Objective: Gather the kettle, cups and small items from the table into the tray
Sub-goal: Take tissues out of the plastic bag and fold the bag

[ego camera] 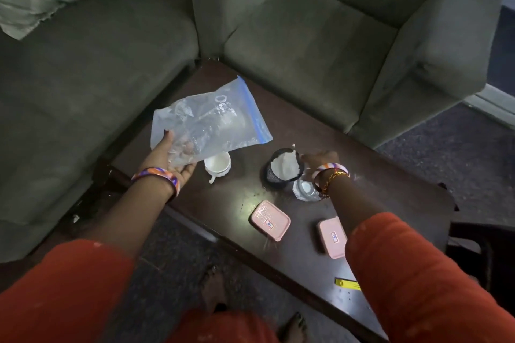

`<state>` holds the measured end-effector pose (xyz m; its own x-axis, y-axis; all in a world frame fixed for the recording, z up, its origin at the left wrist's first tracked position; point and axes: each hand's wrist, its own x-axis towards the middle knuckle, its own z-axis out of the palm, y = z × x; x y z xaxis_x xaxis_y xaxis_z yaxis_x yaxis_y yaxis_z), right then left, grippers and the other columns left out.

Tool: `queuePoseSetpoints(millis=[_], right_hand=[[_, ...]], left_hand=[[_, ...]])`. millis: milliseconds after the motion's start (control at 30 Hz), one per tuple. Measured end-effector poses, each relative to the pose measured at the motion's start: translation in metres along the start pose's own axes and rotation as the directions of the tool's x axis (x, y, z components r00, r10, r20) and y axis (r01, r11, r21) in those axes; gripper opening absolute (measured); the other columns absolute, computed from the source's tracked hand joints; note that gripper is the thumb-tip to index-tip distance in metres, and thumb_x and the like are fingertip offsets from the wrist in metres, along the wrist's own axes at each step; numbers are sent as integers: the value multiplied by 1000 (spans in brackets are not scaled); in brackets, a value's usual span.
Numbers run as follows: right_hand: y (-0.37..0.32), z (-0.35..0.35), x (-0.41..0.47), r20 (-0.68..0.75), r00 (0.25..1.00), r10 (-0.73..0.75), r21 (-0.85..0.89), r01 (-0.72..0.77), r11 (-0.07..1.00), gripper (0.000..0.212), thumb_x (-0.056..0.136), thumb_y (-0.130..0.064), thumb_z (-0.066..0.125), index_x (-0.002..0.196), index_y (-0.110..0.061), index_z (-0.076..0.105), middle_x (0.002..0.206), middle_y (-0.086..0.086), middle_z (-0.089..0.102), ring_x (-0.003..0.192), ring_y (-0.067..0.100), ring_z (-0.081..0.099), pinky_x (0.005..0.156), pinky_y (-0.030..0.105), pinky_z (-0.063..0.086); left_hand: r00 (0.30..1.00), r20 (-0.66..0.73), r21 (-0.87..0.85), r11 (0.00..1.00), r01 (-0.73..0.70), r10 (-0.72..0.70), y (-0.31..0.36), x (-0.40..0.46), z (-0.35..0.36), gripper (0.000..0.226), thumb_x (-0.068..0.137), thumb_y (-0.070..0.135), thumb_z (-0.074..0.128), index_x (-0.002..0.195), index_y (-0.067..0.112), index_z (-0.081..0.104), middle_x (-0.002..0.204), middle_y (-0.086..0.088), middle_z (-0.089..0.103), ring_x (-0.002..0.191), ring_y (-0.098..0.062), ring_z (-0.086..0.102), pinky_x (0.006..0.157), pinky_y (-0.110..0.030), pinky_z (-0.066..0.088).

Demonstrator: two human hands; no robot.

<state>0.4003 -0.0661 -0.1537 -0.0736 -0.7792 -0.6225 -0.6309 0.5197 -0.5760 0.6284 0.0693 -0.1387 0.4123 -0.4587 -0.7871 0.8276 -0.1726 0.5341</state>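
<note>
A left hand [170,156] holds a clear zip bag [209,122] above the dark counter [306,131], fingers [187,145] curled under its lower corner. A white cup [218,166] stands just below the bag. Right of the cup, the right hand [320,160] pinches the rim of a dark container [281,170] of white powder. Two pink boxes [270,220] lie nearer the person.

Table [320,147] centre frame: dark glossy wood. Bag [211,122] upper-mid: clear crinkly plastic. Sofa [83,78] upper left: matt green cloth. Boxes [269,220] lower-mid: pink plastic.
</note>
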Motion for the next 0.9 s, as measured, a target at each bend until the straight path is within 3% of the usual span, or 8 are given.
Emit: queuePoseSetpoints(millis=[167,267,400,467,567,667,767,900], right_hand=[[-16,-21,-25,-295,953,-75,74,101,992,27,83,-21,64,105,-7,68,107,14,70,98,31,65,90,35,52],[-35,-25,-53,-66,987,-148,468,162,869,15,85,-28,64,92,-14,63,84,8,62,77,23,61,69,35,50],[-55,-24,-98,254,947,-199,726,-51,686,19,83,-33,64,95,-20,59,100,9,59,99,25,58,81,45,52],[-64,-19,-116,222,938,-264,785,-11,620,20,83,-26,65,101,-20,59,106,7,63,96,24,60,77,41,52],[-82,-31,-134,-18,969,-247,863,139,486,16,78,-4,69,85,-17,62,90,9,66,83,28,63,77,48,55],[-91,-68,-144,-185,938,-294,765,325,556,22,78,7,63,73,-13,64,75,9,62,72,24,59,84,47,53],[-88,-109,-159,-149,876,-458,557,457,694,15,83,4,57,88,-5,68,75,10,63,69,23,59,70,34,53],[-85,-147,-171,-60,823,-565,365,545,755,13,83,-2,62,80,-12,70,65,5,67,60,18,62,63,27,55]], left_hand=[[996,77,7,999,33,-33,6,-8,22,21,87,40,53,81,20,57,87,3,63,80,-13,61,66,-29,49],[990,135,27,999,43,-46,9,-19,44,21,85,40,56,82,19,57,90,2,61,81,-13,61,68,-32,50],[961,275,-23,999,37,-29,4,-47,80,23,85,40,57,80,17,57,80,1,65,73,-11,63,72,-29,50],[927,374,-21,1000,-6,14,-1,-62,94,25,86,40,55,80,17,60,67,2,70,62,-10,67,69,-29,53],[863,506,52,999,-11,-17,-6,-82,108,28,88,40,51,87,15,63,84,-4,70,72,-18,68,62,-30,58],[825,560,106,994,22,-78,5,-88,114,52,80,53,54,112,12,62,100,-8,71,92,-23,65,69,-37,58],[875,483,200,974,-108,-2,30,-95,127,78,71,63,59,129,12,46,112,-4,57,109,-22,57,85,-38,52],[657,742,441,832,-335,-129,61,-122,149,78,36,57,82,100,17,62,85,1,72,77,-14,68,68,-31,55]])
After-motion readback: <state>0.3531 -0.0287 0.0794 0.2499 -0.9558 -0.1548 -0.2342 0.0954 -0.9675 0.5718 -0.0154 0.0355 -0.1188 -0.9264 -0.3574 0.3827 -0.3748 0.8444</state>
